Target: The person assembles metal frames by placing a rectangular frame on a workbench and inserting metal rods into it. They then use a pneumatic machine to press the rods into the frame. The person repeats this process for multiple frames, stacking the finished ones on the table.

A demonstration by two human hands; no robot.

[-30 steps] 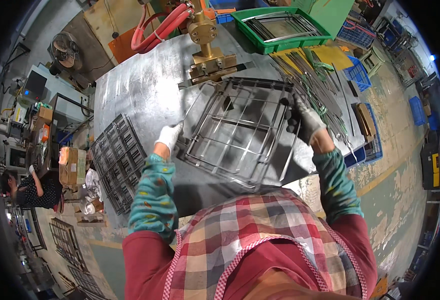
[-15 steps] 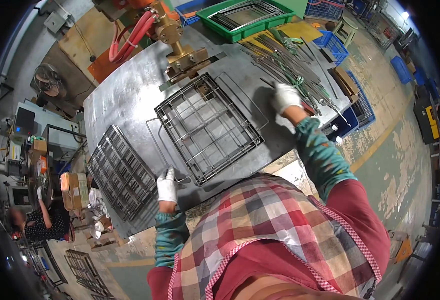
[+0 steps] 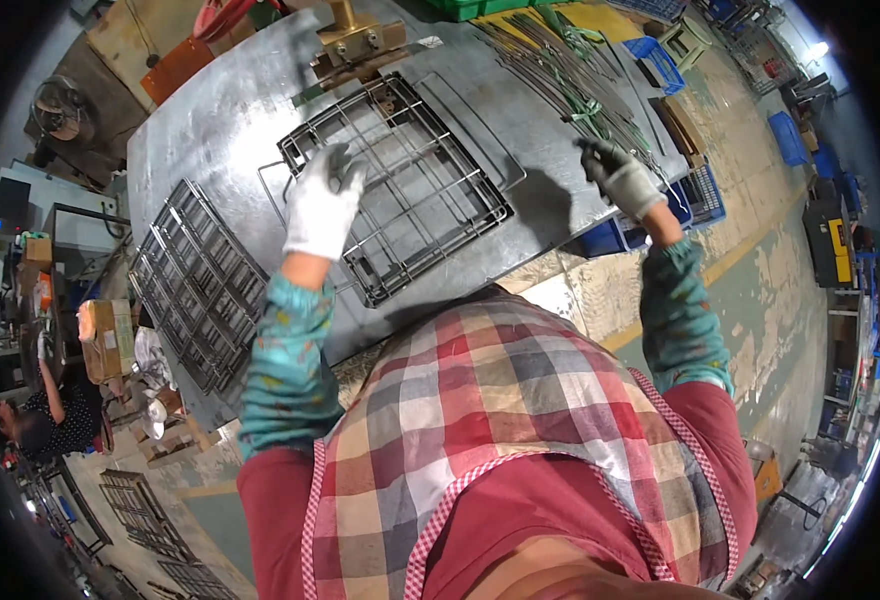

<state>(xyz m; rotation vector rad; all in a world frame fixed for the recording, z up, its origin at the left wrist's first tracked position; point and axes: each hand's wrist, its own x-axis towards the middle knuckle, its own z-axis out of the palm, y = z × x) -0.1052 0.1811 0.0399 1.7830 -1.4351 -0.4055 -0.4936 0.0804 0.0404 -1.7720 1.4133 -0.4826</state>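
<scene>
A rectangular wire rack (image 3: 410,215) with a dark frame lies flat on the metal table (image 3: 210,130). Thin bent wire loops (image 3: 495,145) stick out along its two long sides. Over the rack's left side is my left hand (image 3: 322,212), in a white glove with dark fingertips, thumb and fingers apart and nothing seen between them. My right hand (image 3: 625,180), gloved alike, hovers at the table's right edge beside a loose pile of thin metal rods (image 3: 560,75). Its fingers are slightly bent and apart, with no rod visible in them.
A brass-coloured machine head (image 3: 355,42) stands at the rack's far end. Stacked wire racks (image 3: 200,290) lie at the table's left. Blue crates (image 3: 702,195) stand off the right edge; a green tray (image 3: 450,8) is at the back. Another person (image 3: 55,420) works at far left.
My left hand has risen from the rack's near left corner to over its left side. The right hand has drawn back from the rods toward the table edge. The whole view has shifted.
</scene>
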